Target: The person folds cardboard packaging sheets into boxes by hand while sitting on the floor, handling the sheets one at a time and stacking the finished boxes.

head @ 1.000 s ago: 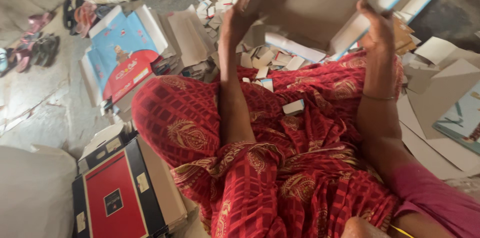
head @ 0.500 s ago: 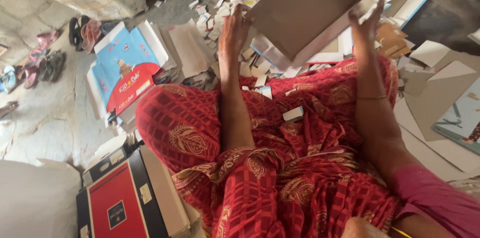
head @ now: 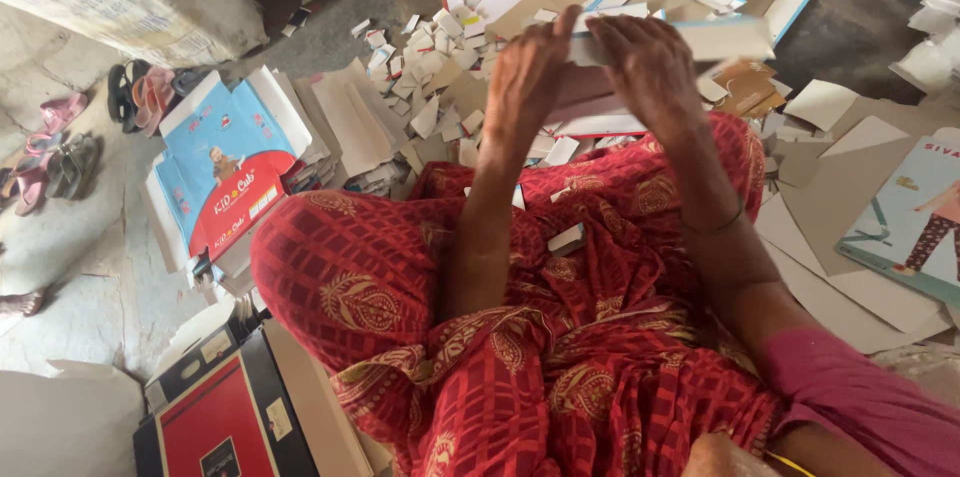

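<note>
I sit cross-legged on the floor in a red patterned garment (head: 560,337). Both my hands are raised in front of my knees and grip a flat cardboard sheet (head: 725,37), now seen nearly edge-on, white on top. My left hand (head: 528,72) pinches its near left end. My right hand (head: 650,67) lies over the top of it, fingers curled around the edge. A thin bangle sits on my right wrist. A small white card scrap (head: 565,237) rests on my lap.
Card offcuts (head: 420,67) litter the floor ahead. A stack of blue and red printed box blanks (head: 225,172) lies left. A red and black flat box (head: 215,417) is by my left knee. Sandals (head: 60,147) lie far left. Brown card sheets (head: 860,267) spread right.
The cardboard sheet was held up wide, its brown face toward me. It has tipped down flat, and my hands have drawn close together on it.
</note>
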